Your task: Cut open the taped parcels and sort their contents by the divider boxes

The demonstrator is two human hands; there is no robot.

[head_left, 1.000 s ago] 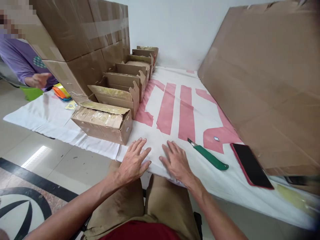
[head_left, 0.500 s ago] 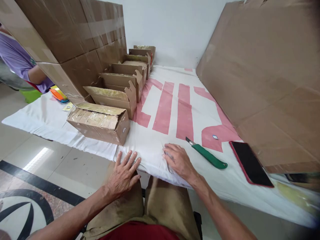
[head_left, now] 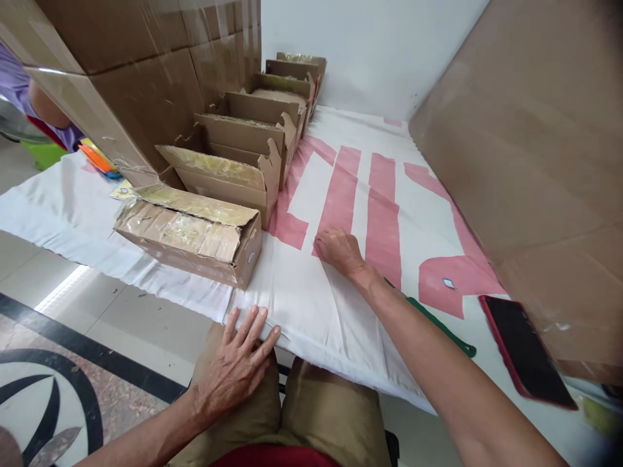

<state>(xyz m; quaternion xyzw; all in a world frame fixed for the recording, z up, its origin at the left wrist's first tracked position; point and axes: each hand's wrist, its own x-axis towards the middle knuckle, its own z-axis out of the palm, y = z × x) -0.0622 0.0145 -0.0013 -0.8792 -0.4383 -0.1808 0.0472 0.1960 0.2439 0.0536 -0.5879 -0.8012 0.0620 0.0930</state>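
Note:
My left hand (head_left: 233, 363) lies flat with fingers spread, its fingertips at the front edge of the white cloth with red stripes (head_left: 302, 305), the palm over my knee. My right hand (head_left: 341, 250) rests further in on the cloth, palm down with curled fingers pressed on the fabric near a red stripe. My right forearm crosses over a green utility knife (head_left: 445, 329) and hides most of it. A taped cardboard box (head_left: 189, 237) lies just left of my right hand.
A row of open cardboard boxes (head_left: 243, 155) runs back along the left beside a tall stack of big cartons (head_left: 131, 71). A large cardboard sheet (head_left: 535, 149) leans at the right. A red-cased phone (head_left: 523, 350) lies near it. Another person's purple sleeve (head_left: 14, 84) shows far left.
My right hand has slid forward across the cloth from the front edge to the red stripes. My left hand has drawn back to the cloth's edge. The view has tilted and moved closer.

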